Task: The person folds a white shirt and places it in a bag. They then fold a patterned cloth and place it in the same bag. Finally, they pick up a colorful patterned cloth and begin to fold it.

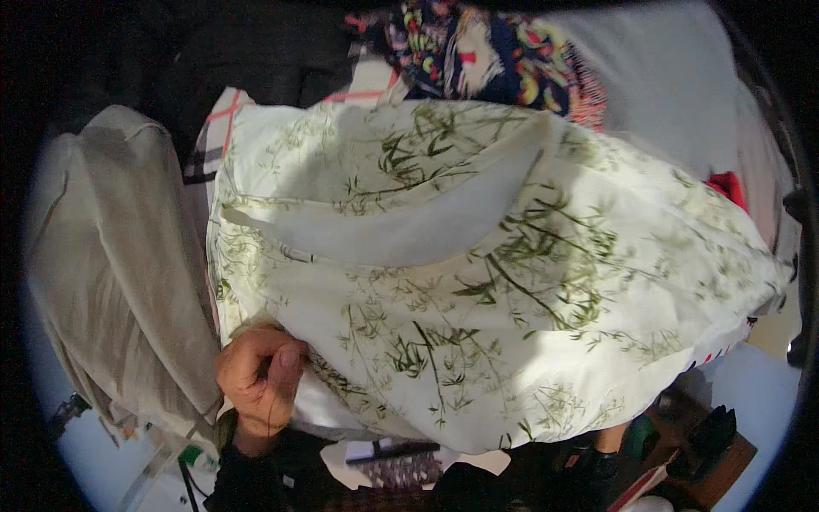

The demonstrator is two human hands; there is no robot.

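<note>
A large white cloth piece (448, 358) printed with green bamboo leaves spreads across the middle of the view. A long curved opening in it shows a plain white inner surface (397, 237). My left hand (262, 377) is closed on its lower left edge, thumb across the curled fingers. Under the cloth's lower right edge, a piece of bare wrist (611, 440) with a dark sleeve end shows. The cloth covers my right hand, so what it holds or touches cannot be seen.
Beige gathered fabric (128, 256) hangs at the left. Beyond the white cloth lie a dark multicoloured fringed fabric (524, 64), a plaid cloth (224, 118) and a pale grey cloth (659, 64). Something red (728, 190) shows at right. A brown surface (726, 473) with dark objects is low right.
</note>
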